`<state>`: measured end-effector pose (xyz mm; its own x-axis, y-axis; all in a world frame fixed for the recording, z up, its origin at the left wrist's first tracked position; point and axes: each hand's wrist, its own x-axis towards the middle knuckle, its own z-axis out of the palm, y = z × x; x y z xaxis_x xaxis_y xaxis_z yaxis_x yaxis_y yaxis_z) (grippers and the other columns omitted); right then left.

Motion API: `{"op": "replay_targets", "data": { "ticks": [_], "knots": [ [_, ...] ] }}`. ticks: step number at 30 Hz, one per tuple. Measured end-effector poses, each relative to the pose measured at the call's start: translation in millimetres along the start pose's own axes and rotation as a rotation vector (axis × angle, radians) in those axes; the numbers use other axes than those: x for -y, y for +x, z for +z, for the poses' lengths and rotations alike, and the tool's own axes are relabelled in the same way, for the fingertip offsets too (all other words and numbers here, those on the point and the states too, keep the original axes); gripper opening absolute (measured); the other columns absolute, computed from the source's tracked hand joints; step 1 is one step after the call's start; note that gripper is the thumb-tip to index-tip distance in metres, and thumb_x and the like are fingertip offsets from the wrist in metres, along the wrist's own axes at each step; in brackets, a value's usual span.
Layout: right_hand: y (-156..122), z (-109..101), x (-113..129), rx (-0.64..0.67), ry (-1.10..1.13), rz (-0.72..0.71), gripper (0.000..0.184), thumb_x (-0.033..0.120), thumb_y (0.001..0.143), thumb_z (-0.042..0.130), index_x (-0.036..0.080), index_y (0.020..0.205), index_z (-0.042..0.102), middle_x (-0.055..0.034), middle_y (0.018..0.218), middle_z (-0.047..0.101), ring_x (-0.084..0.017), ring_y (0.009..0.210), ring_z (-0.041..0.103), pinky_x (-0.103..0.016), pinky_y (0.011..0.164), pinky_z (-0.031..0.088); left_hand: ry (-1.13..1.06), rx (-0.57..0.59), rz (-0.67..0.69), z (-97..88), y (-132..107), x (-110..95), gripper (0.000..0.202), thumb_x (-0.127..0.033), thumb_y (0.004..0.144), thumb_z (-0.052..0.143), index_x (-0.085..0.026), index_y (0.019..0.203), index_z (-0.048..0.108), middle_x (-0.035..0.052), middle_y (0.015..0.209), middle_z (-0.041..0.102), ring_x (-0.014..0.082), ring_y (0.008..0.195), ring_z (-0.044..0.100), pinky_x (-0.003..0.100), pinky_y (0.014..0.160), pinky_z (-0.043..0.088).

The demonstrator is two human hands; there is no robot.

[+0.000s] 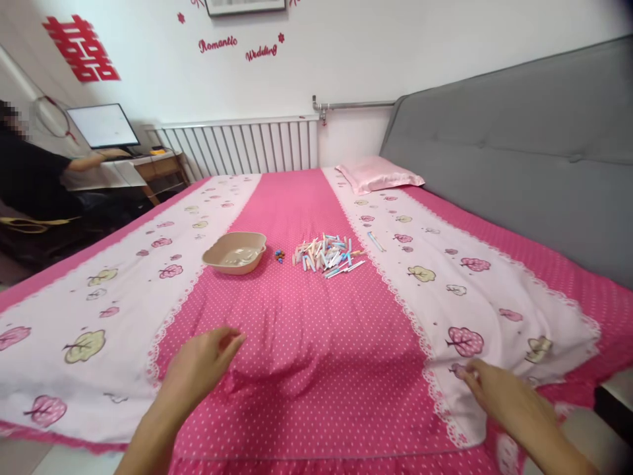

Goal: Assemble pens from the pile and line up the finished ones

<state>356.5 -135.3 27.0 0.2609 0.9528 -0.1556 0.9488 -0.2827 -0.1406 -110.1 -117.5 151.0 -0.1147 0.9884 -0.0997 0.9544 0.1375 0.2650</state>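
The left hand (200, 359), fingers loosely parted, looks bare above the near bedspread (316, 402); whether the right hand (512, 399), fingertips together, grips anything, I can't tell. Farther off, pen-like sticks (324, 254) lie jumbled right of a tan basin (232, 268), seemingly all still undealt with.

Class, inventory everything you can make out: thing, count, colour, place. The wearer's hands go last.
bed cover: 1, pink and white, foreground
basin: 1, tan, left of centre
small pieces: several, blue and brown, beside basin
stick pile: uncountable, mixed colours, centre
loose sticks: a few, white and blue, right of pile
headboard: 1, grey, right
pillow: 1, pink, by headboard
radiator: 1, white, background
pipe: 1, grey, beside radiator
desk: 1, brown, left
monitor: 1, white screen, on desk
person: 1, black clothing, left
wall character: 1, red, upper left
lettering: 2 words, red, top
frame: 1, dark, top
left hand: 1, bare, lower left
right hand: 1, bare, lower right
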Motion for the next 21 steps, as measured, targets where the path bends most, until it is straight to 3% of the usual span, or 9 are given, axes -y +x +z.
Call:
{"op": "replay_targets", "data": {
  "ticks": [2,5,8,11,14,18,21],
  "knots": [
    [4,-35,38,0.011,-0.008,-0.04,0.033,0.038,0.089,0.036,0.02,0.098,0.062,-0.0108,0.091,0.07,-0.028,0.083,0.066,-0.037,0.065,0.045,-0.044,-0.037,0.095,-12.9,16,-27,0.046,-0.054,0.083,0.038,-0.019,0.094,0.067,0.0081,0.088,0.072,0.0253,0.079,0.065,0.033,0.067,0.044],
    [17,-83,91,-0.018,0.0,-0.125,0.034,0.039,0.09,0.034,0.02,0.104,0.06,-0.0085,0.099,0.068,-0.028,0.088,0.064,-0.035,0.064,0.043,-0.11,-0.131,0.182,-24.8,44,-51,0.042,-0.052,0.081,0.042,-0.02,0.088,0.068,0.006,0.084,0.072,0.0228,0.074,0.064,0.031,0.064,0.042],
    [47,-107,130,-0.053,-0.057,-0.191,0.032,0.039,0.089,0.039,0.02,0.104,0.06,-0.0088,0.101,0.068,-0.026,0.089,0.063,-0.034,0.064,0.041,-0.165,-0.205,0.246,-28.1,88,-66,0.04,-0.052,0.079,0.044,-0.02,0.08,0.069,0.0042,0.076,0.07,0.0198,0.066,0.061,0.028,0.058,0.038],
    [96,-113,159,-0.064,-0.095,-0.23,0.028,0.036,0.088,0.042,0.02,0.098,0.063,-0.0099,0.095,0.068,-0.026,0.088,0.063,-0.033,0.066,0.041,-0.153,-0.317,0.186,-20.4,146,-80,0.034,-0.047,0.078,0.048,-0.02,0.072,0.069,0.0041,0.068,0.068,0.0191,0.064,0.059,0.028,0.057,0.036],
    [157,-113,186,-0.069,-0.026,-0.25,0.024,0.03,0.086,0.045,0.02,0.091,0.066,-0.0108,0.095,0.069,-0.026,0.089,0.063,-0.033,0.068,0.041,-0.212,-0.323,0.067,-2.3,208,-93,0.029,-0.041,0.077,0.05,-0.021,0.073,0.07,0.0054,0.072,0.07,0.0197,0.067,0.061,0.028,0.058,0.037],
    [233,-110,220,-0.097,0.113,-0.221,0.023,0.026,0.084,0.046,0.02,0.088,0.068,-0.0099,0.091,0.069,-0.023,0.087,0.063,-0.03,0.067,0.042,-0.254,-0.38,-0.066,34.8,281,-111,0.028,-0.035,0.077,0.051,-0.018,0.083,0.072,0.0109,0.082,0.072,0.0243,0.076,0.064,0.031,0.065,0.042],
    [272,-95,234,-0.152,0.186,-0.193,0.028,0.022,0.085,0.041,0.023,0.092,0.067,-0.0066,0.095,0.069,-0.019,0.09,0.063,-0.026,0.07,0.042,-0.267,-0.434,-0.13,74.5,316,-122,0.029,-0.032,0.078,0.05,-0.017,0.092,0.071,0.0133,0.09,0.071,0.0274,0.085,0.064,0.034,0.07,0.043]
  ]
}}
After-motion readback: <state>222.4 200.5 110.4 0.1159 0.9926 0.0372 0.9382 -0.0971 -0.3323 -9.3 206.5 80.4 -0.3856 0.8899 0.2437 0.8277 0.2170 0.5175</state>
